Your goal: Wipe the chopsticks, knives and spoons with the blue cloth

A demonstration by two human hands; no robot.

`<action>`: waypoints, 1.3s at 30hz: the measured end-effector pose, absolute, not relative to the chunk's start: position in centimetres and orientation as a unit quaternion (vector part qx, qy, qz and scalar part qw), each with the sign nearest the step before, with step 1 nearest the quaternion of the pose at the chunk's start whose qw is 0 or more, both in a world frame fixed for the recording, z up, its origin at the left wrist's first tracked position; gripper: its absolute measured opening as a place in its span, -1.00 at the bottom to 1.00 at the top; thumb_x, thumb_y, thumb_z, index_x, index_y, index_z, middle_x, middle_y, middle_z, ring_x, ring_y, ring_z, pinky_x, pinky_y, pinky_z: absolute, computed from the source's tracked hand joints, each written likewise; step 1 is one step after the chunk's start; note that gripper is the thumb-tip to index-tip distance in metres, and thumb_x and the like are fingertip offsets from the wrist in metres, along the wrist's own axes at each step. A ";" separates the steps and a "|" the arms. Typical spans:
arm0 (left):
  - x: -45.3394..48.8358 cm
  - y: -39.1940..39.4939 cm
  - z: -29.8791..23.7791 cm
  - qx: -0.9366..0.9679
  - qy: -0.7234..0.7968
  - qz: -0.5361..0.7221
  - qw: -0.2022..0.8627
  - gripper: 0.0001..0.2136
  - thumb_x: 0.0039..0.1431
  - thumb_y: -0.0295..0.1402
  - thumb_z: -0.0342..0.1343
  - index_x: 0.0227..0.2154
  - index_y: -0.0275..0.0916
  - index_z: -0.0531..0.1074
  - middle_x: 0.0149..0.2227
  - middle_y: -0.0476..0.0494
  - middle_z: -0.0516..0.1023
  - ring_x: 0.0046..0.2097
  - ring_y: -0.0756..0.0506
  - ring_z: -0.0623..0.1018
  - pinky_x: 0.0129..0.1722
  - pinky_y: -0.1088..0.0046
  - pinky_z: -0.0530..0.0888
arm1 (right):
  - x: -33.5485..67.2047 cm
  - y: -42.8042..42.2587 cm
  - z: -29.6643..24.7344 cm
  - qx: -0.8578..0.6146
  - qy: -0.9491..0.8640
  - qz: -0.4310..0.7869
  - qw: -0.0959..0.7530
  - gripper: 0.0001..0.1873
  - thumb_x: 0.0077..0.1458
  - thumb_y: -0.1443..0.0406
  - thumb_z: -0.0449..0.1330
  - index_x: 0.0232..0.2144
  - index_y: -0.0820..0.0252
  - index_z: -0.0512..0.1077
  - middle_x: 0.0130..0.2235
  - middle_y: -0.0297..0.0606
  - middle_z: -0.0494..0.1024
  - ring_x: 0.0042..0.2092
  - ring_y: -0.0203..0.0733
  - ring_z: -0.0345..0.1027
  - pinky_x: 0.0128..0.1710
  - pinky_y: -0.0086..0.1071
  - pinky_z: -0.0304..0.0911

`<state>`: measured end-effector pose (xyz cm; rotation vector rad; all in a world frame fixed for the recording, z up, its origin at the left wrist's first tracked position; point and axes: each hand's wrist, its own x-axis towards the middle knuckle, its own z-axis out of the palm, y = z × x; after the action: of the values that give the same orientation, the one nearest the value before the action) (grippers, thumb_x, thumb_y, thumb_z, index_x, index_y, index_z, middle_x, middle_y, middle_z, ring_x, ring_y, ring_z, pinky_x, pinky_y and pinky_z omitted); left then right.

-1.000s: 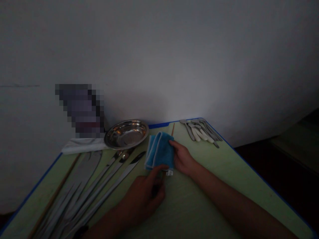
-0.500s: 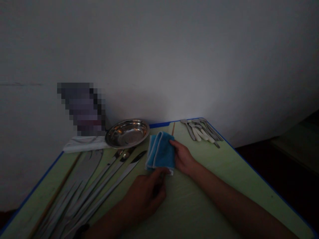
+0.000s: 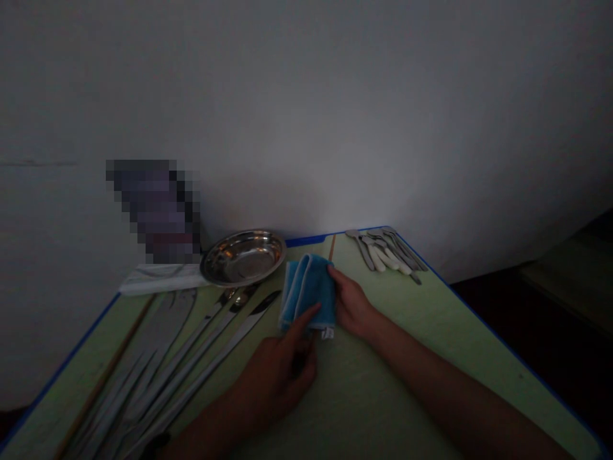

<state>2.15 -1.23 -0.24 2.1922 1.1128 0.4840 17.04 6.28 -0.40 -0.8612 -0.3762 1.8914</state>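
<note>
Blue folded microfibre cloth (image 3: pixel 306 287) lies between your hands on the green worktop (image 3: pixel 431 332).
Right hand (image 3: pixel 353 305) pinches its right edge; left hand (image 3: pixel 282 370) grasps nothing, forefinger pressing the near edge.

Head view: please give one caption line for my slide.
Left hand and right hand touch a folded blue cloth on a green table beside a steel bowl.

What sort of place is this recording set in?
Probably a dim kitchen or dining prep corner: a green, blue-edged table against a plain white wall carries a round steel bowl, long metal utensils, small spoons and a folded blue cloth.
</note>
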 end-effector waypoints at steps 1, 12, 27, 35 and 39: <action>2.1 -1.2 -0.3 0.834 0.422 0.177 0.308 -0.46 0.16 -0.43 -0.11 0.21 -0.18 -0.07 -0.56 0.12 0.38 -0.54 0.01 0.38 -0.52 0.52 0.22 | 17.0 6.3 -0.5 -0.356 -0.151 0.776 0.498 -0.70 0.17 0.23 -0.04 -0.24 0.25 0.43 -0.33 -0.23 0.60 -0.19 -0.20 0.47 -0.03 -0.23 0.29; 1.8 -1.5 0.3 0.879 0.369 0.136 0.270 -0.57 -0.05 -0.52 -0.06 -0.06 -0.14 0.38 -0.49 0.05 0.46 -0.43 -0.02 0.44 -0.34 0.45 0.30 | 16.9 6.7 -1.2 -0.416 -0.105 0.698 0.574 -0.73 0.11 0.19 0.03 -0.39 0.19 0.47 -0.46 -0.30 0.58 -0.32 -0.15 0.47 -0.17 -0.21 0.36; 2.1 -1.3 -0.4 0.849 0.405 0.164 0.297 -0.38 0.13 -0.48 -0.11 0.24 -0.18 -0.16 -0.57 0.14 0.39 -0.57 0.03 0.36 -0.53 0.54 0.21 | 17.0 6.7 -1.1 -0.397 -0.122 0.714 0.564 -0.84 0.01 0.33 0.02 -0.43 0.17 0.41 -0.50 -0.38 0.55 -0.31 -0.20 0.45 -0.12 -0.27 0.33; 2.1 -1.3 -0.7 0.853 0.407 0.164 0.284 -0.42 0.15 -0.44 -0.13 0.24 -0.26 -0.11 -0.55 0.08 0.39 -0.55 0.00 0.36 -0.54 0.54 0.22 | 17.2 6.6 -1.0 -0.366 -0.136 0.742 0.545 -0.85 -0.07 0.37 0.01 -0.51 0.16 0.39 -0.54 -0.39 0.52 -0.33 -0.21 0.44 -0.14 -0.30 0.31; 2.1 -1.2 -0.7 0.850 0.410 0.168 0.284 -0.43 0.14 -0.44 -0.13 0.23 -0.25 -0.08 -0.55 0.09 0.39 -0.55 0.01 0.37 -0.53 0.53 0.23 | 17.2 6.5 -0.8 -0.370 -0.133 0.751 0.530 -0.86 -0.08 0.36 0.02 -0.51 0.16 0.38 -0.54 -0.37 0.53 -0.30 -0.18 0.45 -0.14 -0.27 0.31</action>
<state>2.06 -1.24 -0.70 2.2742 1.0980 0.4507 17.16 6.52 -0.82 -0.8833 -0.3178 1.7929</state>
